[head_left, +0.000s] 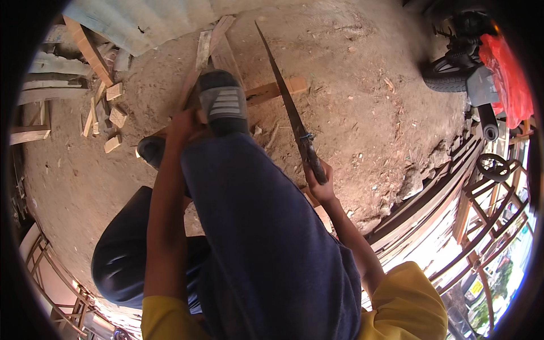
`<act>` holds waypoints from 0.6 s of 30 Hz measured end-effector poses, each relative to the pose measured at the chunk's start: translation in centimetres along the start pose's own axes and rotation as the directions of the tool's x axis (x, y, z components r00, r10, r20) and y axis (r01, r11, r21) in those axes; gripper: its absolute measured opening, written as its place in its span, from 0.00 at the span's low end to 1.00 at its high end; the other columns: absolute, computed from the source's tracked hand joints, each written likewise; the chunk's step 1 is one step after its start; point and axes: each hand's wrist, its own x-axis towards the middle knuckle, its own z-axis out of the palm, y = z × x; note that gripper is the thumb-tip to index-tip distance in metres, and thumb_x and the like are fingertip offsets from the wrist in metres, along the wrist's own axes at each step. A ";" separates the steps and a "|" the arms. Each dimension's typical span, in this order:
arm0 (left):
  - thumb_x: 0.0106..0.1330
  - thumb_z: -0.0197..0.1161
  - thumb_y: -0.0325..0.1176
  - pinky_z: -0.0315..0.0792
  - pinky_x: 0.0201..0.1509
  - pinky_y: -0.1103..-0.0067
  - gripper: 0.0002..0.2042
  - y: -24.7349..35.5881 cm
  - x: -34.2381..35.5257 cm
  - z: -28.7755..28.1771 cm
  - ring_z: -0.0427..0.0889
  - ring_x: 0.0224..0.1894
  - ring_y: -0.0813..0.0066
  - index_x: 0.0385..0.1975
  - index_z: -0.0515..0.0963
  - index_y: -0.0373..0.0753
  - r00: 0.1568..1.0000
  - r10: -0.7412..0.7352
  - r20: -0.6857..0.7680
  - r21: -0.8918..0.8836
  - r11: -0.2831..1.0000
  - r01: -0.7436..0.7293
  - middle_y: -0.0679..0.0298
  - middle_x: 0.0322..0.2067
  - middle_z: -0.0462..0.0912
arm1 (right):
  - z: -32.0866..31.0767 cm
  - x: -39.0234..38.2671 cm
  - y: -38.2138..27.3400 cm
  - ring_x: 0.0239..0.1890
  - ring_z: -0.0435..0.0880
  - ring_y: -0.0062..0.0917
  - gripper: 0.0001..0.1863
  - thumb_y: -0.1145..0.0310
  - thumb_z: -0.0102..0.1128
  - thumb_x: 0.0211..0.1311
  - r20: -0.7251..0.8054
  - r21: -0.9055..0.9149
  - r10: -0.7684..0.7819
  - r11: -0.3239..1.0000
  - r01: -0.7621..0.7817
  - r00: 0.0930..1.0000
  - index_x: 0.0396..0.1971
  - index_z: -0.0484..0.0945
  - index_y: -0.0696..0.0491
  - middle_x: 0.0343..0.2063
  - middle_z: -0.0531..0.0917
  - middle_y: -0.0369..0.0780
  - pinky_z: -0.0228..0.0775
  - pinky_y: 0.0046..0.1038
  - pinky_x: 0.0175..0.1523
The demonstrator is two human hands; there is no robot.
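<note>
The right hand (320, 184) is clenched on the dark handle of a long, stiff, thin-bladed handsaw (289, 110), best gripped there, while the left hand (184, 124) presses the rigid wooden plank (226, 56) under the shoe (222, 102).

Harsh daylight, glare lower right, fisheye-bent edges.

Outdoor work yard, sunlit bare ground.
Dirt floor (368, 85) strewn with chips; corrugated sheet (130, 22) upper left; wood offcuts (113, 116) left; stacked wooden frames (487, 209) right; tyre (447, 76) upper right.
</note>
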 end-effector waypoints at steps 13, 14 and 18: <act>0.44 0.70 0.40 0.73 0.46 0.61 0.23 -0.1 1.1 0.2 0.79 0.44 0.50 0.41 0.77 0.38 0.999 -0.036 -0.032 0.000 0.999 0.036 0.50 0.37 0.81 | 3.1 5.4 -4.3 0.20 0.63 0.11 0.10 0.70 0.56 0.62 -0.043 -0.042 0.006 0.999 -0.008 0.999 0.22 0.69 0.56 0.16 0.67 0.30 0.55 0.22 0.23; 0.44 0.70 0.40 0.73 0.46 0.61 0.23 -0.1 1.1 0.3 0.79 0.44 0.50 0.41 0.77 0.38 0.999 -0.052 -0.013 0.010 0.999 0.052 0.50 0.38 0.81 | 3.2 5.6 -4.5 0.20 0.63 0.11 0.11 0.70 0.56 0.62 -0.037 -0.092 -0.017 0.996 0.014 0.999 0.22 0.69 0.56 0.16 0.67 0.29 0.55 0.22 0.23; 0.45 0.69 0.40 0.73 0.47 0.61 0.23 -0.2 0.9 0.3 0.79 0.45 0.50 0.42 0.76 0.38 0.999 -0.023 -0.032 0.017 1.000 0.023 0.50 0.39 0.81 | -0.2 -1.3 -1.4 0.22 0.68 0.17 0.09 0.69 0.55 0.61 -0.002 -0.069 0.024 0.997 -0.024 1.000 0.26 0.73 0.58 0.18 0.71 0.34 0.61 0.24 0.26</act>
